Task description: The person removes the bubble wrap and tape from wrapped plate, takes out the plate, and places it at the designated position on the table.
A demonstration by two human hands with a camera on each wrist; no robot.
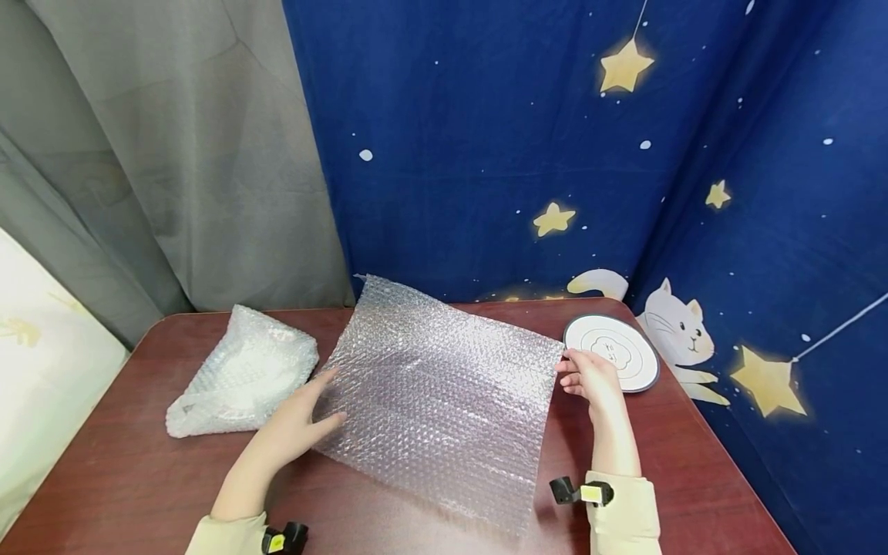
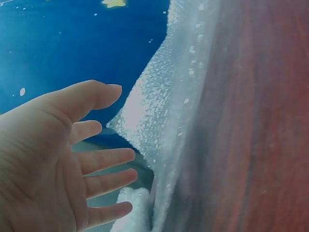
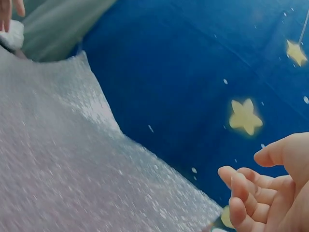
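A clear sheet of bubble wrap spreads over the middle of the table, its far left corner raised. At its left edge, my left hand has thumb and fingers spread apart; the left wrist view shows the palm with nothing in it. My right hand is beside the sheet's right corner. Its fingers bend loosely, and the right wrist view shows a gap between thumb and fingertips, with the bubble wrap's corner just past them. Behind this hand lies a white oval plate with a dark rim.
A bundle in bubble wrap lies on the left of the reddish-brown table, close to my left hand. Grey curtain and blue star-printed curtain hang along the table's back edge.
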